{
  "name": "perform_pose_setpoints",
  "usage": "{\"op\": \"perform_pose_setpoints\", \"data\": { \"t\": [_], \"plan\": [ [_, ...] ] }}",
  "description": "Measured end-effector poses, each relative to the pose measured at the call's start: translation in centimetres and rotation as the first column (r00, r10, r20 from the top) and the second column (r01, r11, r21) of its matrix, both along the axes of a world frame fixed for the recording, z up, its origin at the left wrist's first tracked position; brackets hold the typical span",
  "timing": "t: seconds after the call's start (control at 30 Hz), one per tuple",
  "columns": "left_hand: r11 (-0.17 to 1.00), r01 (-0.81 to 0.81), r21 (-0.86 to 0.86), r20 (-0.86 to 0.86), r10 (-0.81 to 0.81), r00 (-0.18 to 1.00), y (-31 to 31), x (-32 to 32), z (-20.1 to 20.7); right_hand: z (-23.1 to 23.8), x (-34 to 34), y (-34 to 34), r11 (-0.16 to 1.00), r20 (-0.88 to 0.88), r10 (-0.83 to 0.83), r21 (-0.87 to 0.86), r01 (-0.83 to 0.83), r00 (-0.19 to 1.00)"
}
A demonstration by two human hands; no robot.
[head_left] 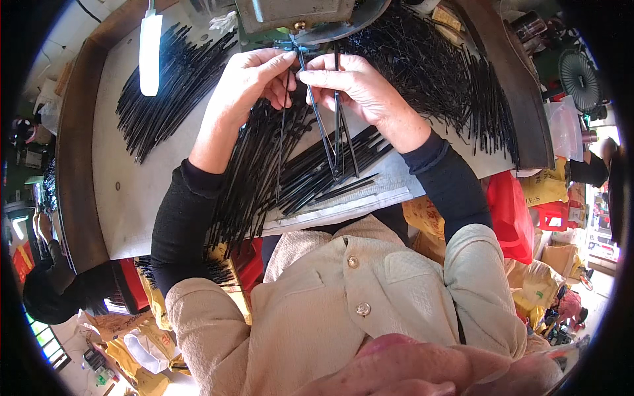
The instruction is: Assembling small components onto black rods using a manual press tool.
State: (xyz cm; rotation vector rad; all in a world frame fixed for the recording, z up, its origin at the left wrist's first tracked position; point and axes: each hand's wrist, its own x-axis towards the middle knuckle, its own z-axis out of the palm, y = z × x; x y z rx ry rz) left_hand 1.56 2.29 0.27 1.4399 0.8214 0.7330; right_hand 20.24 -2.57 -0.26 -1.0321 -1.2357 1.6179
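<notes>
Both my hands are raised close together just under a grey machine head (297, 16) at the table's far edge. My left hand (254, 79) is closed, thumb against fingers, on a thin black metal rib (282, 132) that hangs toward me. My right hand (356, 82) pinches a set of thin black jointed ribs, like umbrella ribs (323, 135), which spread in a narrow fan down toward the table. Their upper ends meet near the machine's small working point (300, 47); whether they touch it, I cannot tell. Below my hands lies a pile of similar black ribs (254, 162).
More black ribs are heaped at left (175, 92) and right (413, 66) on the pale tabletop (132, 211). A raised brown rim (79, 165) borders it. A bright white lamp (150, 56) hangs at upper left. Red bags (510, 218) stand beyond the right edge. Other people are at both sides.
</notes>
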Motion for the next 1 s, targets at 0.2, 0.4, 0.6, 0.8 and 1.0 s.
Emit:
{"op": "perform_pose_setpoints", "data": {
  "t": [0.2,0.4,0.6,0.8,1.0],
  "plan": [
    [0.998,0.004,-0.066,0.015,-0.003,1.000,0.1,-0.2,-0.6,-0.1,-0.1,-0.1,1.000,0.029,0.023,0.009,-0.023,0.999],
    [0.999,0.021,0.040,-0.075,-0.018,0.997,-0.3,0.0,0.3,-0.3,-0.1,-0.1,1.000,0.017,0.012,0.002,-0.012,1.000],
    [0.999,0.032,0.039,-0.114,-0.027,0.993,-0.4,-0.2,0.1,-0.6,0.0,-0.2,1.000,0.017,0.028,-0.007,-0.028,0.999],
    [1.000,-0.012,-0.001,-0.034,0.012,0.999,-0.1,0.0,-0.1,-0.5,0.1,0.3,0.999,-0.014,0.052,-0.012,-0.052,0.999],
    [1.000,-0.019,0.002,-0.064,0.019,0.998,-0.2,-0.1,0.0,-0.8,-0.1,0.4,0.998,-0.039,0.057,-0.029,-0.059,0.998]
  ]
}}
